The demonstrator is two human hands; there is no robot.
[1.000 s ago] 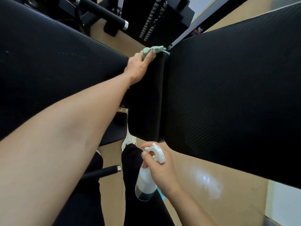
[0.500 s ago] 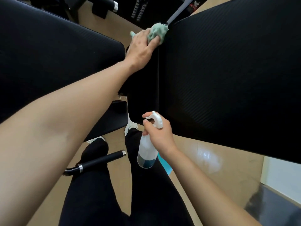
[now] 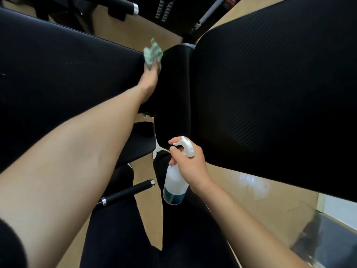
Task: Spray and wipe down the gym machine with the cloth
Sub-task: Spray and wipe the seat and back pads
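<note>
Wiping is in hand: the cloth [image 3: 153, 53] is pinched, bunched, by the left hand [image 3: 149, 79] at the top of the middle pad [image 3: 173, 89]; the spray bottle [image 3: 174, 187] is clasped by the right hand [image 3: 190, 166]. Downward strokes are probably called for next

The light is bright and even, with no hard shadows on either arm. Just right of the right hand [image 3: 190, 165], the tan floor [image 3: 228, 192] carries a pale, washed-out patch of glare. The black pad [image 3: 270, 93] above that hand shows only a faint sheen along its ribbed weave. The other pad [image 3: 58, 74], left of the left hand [image 3: 148, 80], sinks into near-featureless black. The cloth [image 3: 153, 53] at the left hand's fingertips is smeared and soft, while the spray bottle [image 3: 174, 182] in the right hand is crisp. The wide lens bows the pad edges and swells the near left forearm [image 3: 77, 161]. The corner below and right of the right hand is blurred.
</note>
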